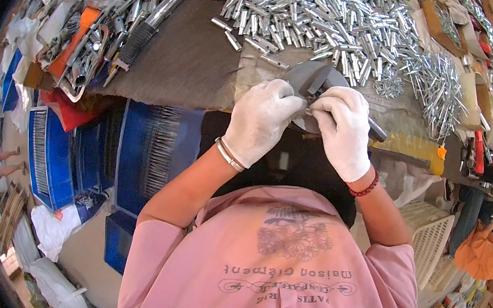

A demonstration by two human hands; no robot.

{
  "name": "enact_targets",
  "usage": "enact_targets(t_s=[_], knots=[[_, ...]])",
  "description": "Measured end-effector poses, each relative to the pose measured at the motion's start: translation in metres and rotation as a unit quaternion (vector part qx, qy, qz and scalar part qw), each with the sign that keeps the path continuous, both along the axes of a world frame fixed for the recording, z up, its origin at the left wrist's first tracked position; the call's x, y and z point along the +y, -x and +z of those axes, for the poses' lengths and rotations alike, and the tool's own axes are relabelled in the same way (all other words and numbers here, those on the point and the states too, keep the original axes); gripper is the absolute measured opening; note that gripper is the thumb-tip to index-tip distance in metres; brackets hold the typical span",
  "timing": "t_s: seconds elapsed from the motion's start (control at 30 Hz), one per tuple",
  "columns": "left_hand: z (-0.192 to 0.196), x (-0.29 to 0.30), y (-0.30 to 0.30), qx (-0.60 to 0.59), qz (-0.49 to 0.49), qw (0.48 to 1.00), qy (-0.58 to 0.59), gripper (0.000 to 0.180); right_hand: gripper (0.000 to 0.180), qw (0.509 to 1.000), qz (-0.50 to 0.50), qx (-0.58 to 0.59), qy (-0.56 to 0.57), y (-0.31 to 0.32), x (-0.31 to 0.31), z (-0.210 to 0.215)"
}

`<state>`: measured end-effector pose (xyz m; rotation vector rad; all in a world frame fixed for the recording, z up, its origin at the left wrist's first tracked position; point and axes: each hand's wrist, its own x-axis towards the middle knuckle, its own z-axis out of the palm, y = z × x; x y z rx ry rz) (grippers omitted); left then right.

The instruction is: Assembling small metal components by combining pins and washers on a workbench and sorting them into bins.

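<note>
White gloves cover both my hands, which meet at the near edge of the workbench. My left hand (262,117) is closed, thumb and fingers pinched together, and what it grips is too small to make out. Close beside it, my right hand (343,126) pinches as well, its fingertips near a tiny metal piece I cannot identify. Just beyond the fingertips sits a dark grey metal block with a rounded plate (313,75). A dark metal bar (376,130) sticks out past my right hand. A big heap of short shiny metal tubes (315,13) spreads behind.
Thin metal pins (438,92) lie piled to the right of the tubes. At the left are hand tools, including an orange-handled one (82,32) and a long red-and-black bar (159,11). Blue crates (134,158) stand below the bench. A person in orange (485,254) is at far right.
</note>
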<state>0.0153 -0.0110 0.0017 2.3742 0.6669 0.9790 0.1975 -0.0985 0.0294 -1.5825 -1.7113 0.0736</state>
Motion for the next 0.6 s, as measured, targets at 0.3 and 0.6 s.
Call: enact_targets(t_s=[0.3, 0.6], knots=[[-0.012, -0.013, -0.012, -0.048, 0.057, 0.997, -0.010, 0.007, 0.020, 0.970, 0.020, -0.239, 0.034, -0.014, -0.023, -0.008], [-0.017, -0.018, -0.013, -0.033, 0.097, 0.994, -0.030, 0.005, 0.039, 0.951, -0.037, -0.199, 0.235, -0.063, -0.018, 0.016]])
